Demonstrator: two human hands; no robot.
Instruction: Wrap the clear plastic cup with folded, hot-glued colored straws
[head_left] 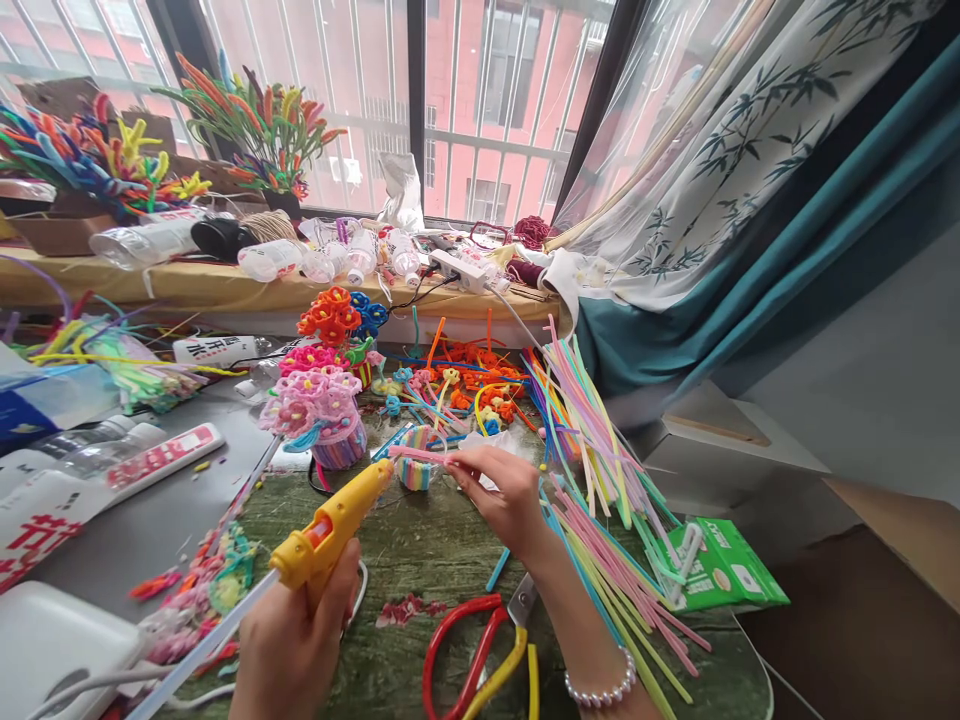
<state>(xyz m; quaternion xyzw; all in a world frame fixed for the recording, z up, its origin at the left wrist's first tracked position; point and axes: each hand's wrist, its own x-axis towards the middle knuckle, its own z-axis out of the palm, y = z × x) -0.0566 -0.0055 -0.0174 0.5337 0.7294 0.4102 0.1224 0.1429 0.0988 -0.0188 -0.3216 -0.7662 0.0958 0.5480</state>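
My left hand [296, 625] is wrapped round the handle of a yellow glue gun [334, 525], with a clear glue stick [202, 645] sticking out of its back. The gun's nozzle points at the end of a short pink strip [418, 454], close to or touching it. My right hand [499, 490] pinches the strip's other end between thumb and fingers. Behind the strip stands a small pastel-striped piece [415, 472]. To the left is a striped pot [341, 447] of pink pipe-cleaner flowers [319, 400]. Red and yellow scissors [487, 640] lie below my right hand.
Bundles of pipe cleaners [622, 560] lie on the right beside a green packet [727, 565]. Orange pieces [480, 375] are scattered at the back. Plastic bottles [150, 240] and a power strip [457, 270] line the window ledge. A white box-like object [64, 640] sits at lower left.
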